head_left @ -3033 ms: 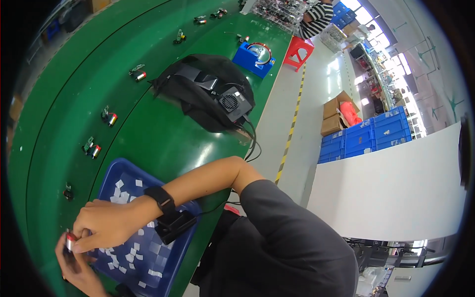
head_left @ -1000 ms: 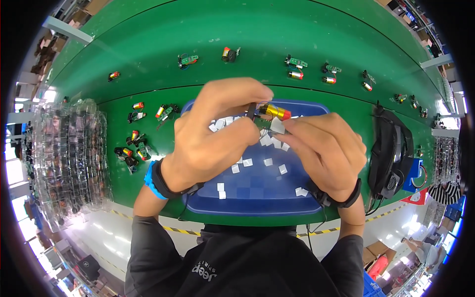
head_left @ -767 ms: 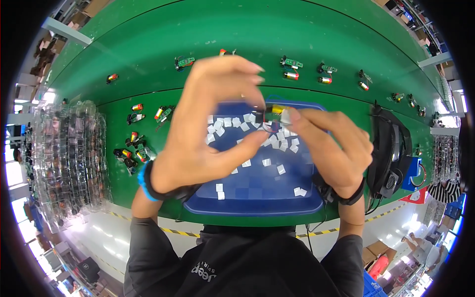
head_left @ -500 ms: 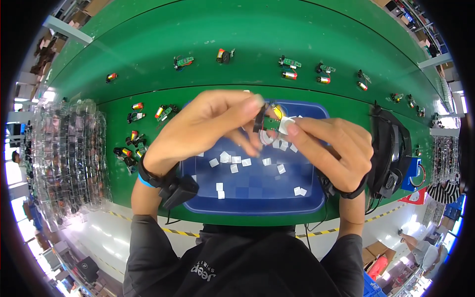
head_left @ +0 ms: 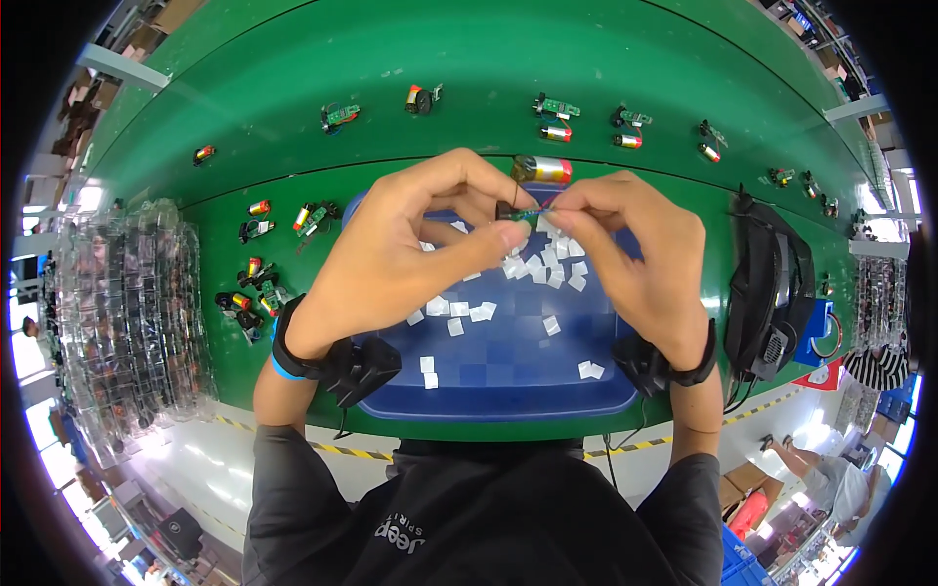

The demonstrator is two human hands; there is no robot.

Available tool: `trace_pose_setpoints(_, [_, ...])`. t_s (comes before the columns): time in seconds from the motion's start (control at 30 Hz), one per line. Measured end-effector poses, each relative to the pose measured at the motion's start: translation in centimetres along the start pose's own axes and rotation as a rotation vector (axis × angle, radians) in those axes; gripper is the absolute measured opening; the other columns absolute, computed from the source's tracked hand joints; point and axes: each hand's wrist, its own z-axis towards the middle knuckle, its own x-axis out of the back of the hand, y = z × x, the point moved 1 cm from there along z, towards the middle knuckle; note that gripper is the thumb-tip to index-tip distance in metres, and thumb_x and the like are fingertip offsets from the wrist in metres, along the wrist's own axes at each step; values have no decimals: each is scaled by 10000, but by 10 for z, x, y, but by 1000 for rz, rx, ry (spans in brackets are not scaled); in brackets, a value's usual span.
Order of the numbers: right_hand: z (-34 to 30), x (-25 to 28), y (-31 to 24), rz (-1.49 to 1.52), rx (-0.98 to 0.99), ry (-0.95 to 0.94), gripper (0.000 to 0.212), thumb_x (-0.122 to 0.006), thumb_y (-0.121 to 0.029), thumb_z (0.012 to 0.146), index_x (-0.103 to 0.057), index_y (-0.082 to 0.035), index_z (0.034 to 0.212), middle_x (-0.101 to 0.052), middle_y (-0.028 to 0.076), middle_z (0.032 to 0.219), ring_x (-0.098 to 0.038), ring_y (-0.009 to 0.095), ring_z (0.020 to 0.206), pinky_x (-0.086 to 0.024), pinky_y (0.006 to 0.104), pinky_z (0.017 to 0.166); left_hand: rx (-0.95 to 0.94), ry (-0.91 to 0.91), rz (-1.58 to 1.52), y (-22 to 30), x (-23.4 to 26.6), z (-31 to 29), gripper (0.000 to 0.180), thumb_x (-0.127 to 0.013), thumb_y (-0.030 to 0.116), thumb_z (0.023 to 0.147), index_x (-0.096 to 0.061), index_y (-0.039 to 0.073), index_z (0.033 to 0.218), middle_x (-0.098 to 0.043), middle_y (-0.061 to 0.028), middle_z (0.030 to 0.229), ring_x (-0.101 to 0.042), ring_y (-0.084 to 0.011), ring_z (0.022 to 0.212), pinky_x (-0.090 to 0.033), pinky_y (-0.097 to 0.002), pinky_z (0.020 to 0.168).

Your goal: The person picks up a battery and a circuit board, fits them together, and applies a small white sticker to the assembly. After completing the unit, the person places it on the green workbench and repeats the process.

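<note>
My left hand [head_left: 410, 244] grips a small green circuit board [head_left: 528, 215] with a dark round part on it, between thumb and fingers. The thumb and forefinger of my right hand [head_left: 635, 244] are pinched at the board's right end, where thin wires show; what exactly they hold is too small to make out. Just beyond the fingertips is a cylindrical battery [head_left: 542, 170] with a yellow and red wrap, joined to the board by a thin wire. Below both hands lies a blue tray [head_left: 489, 398], with many small white square pieces [head_left: 537, 266] scattered in it.
More boards with batteries [head_left: 557, 107] stand along the green table's [head_left: 293, 59] far side, and others [head_left: 259, 278] lie left of the tray. Stacked clear plastic trays [head_left: 127, 313] fill the left end. A black bag [head_left: 772, 283] lies at right. Another person [head_left: 840, 488] is at lower right.
The white square piece at my right fingertips is no longer visible there. My right hand has shifted slightly left, its fingertips now against the board. The battery has swung out beyond the hands.
</note>
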Motion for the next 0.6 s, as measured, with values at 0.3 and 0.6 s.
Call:
trace_pose_setpoints(0.3, [3,5,4,1,-80,-300,140,-677,22,878,-640,-25,1005,-647,121,1046,-653,264,900,-545,320,712,52,-11,29,-4,5,5,189,-642,14,941,-612,-37,1120,-634,-85,988,-665,-148,861,-597,-293,757])
trace_pose_setpoints(0.6, [2,8,27,-22,-262,-254,263,-620,-6,925,-612,-33,1186,-613,131,1148,-614,246,1049,-534,332,823,-21,43,138,-11,6,8,150,-597,46,971,-570,-13,1105,-592,-57,956,-630,-120,856,-554,-277,748])
